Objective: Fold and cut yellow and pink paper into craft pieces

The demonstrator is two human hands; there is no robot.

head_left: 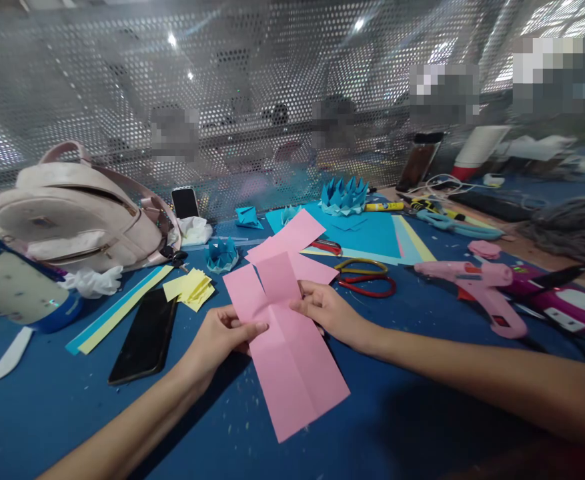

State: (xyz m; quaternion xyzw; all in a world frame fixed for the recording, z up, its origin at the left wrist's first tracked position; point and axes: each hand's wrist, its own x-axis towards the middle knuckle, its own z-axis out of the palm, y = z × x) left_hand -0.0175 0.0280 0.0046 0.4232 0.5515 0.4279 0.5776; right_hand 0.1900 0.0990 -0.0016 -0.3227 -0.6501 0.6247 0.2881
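Note:
A pink sheet of paper (292, 360) is held up over the blue table, creased lengthwise and split from its far edge down to about a third of its length. My left hand (225, 330) pinches its left side, thumb on top. On the right side, my right hand (329, 310) grips it between thumb and fingers near the base of the split. Behind it lie more pink paper pieces (292, 237). Scissors (367, 279) with red and yellow handles rest just beyond my right hand. Small yellow paper pieces (192, 289) lie beyond my left hand.
To the left are a black phone (145, 337), paper strips (117, 310), a jug (17, 287) and a pale backpack (82, 207). A blue folded paper crown (345, 197) sits on blue sheets (372, 233) at the back. A pink glue gun (482, 287) lies right.

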